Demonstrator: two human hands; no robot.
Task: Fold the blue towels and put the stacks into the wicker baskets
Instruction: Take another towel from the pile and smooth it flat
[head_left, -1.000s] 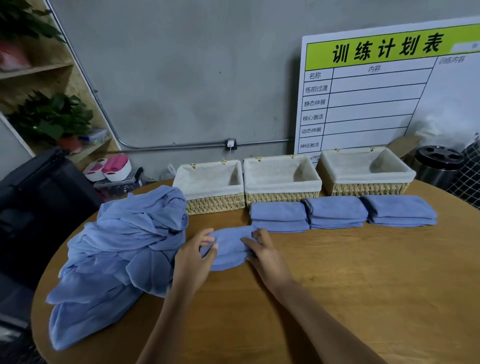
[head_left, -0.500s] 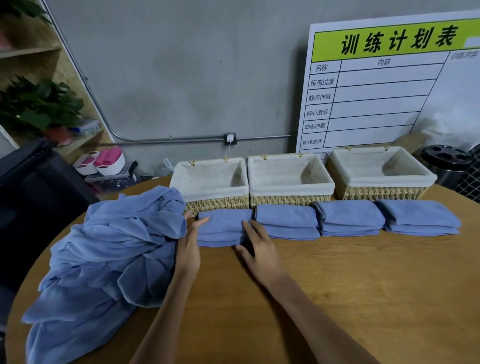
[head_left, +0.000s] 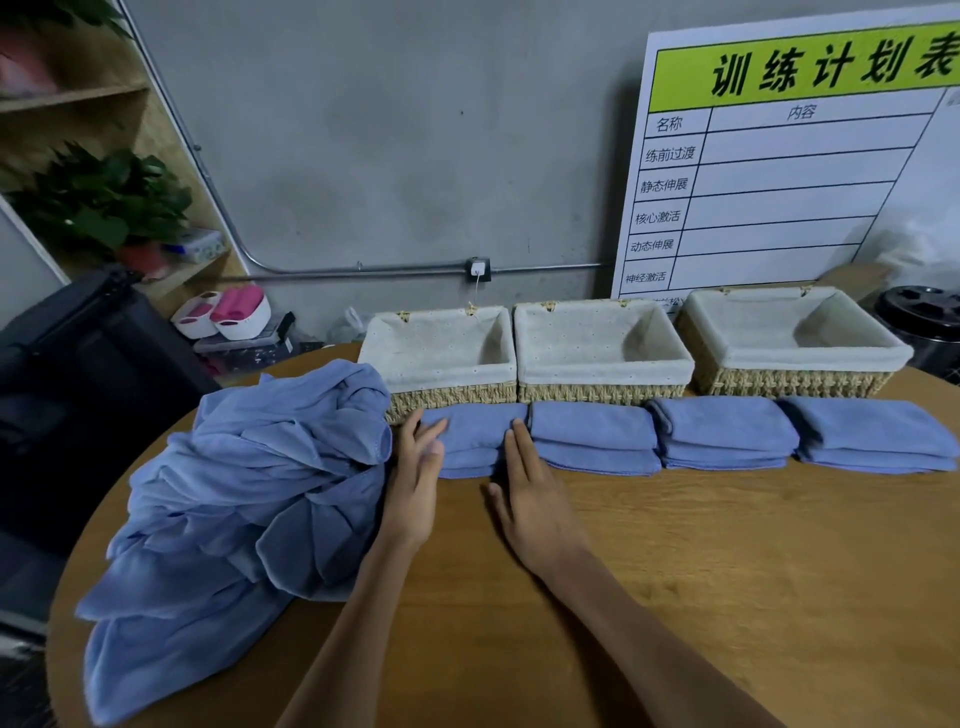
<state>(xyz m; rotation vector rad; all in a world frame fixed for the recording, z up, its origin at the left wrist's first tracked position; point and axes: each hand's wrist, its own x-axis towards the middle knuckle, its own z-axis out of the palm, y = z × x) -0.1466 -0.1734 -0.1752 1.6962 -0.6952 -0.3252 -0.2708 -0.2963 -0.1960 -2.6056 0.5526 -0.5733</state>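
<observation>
- Near table bare wood, plenty of room toward the person.
- Left hand and right hand flat, fingers spread, gripping nothing, flanking the leftmost folded stack.
- Risk: unfolded pile touches the left wrist (could drag, or slide off the left edge).
- Four stacks tight against three empty baskets; a shove could topple neighbours.

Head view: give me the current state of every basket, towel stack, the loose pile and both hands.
Left basket: empty.
Middle basket: empty.
Right basket: empty.
Leftmost stack: folded, between both hands.
Other three stacks: folded, on table.
Loose pile: unfolded.
Left hand: open.
Right hand: open, flat.
</observation>
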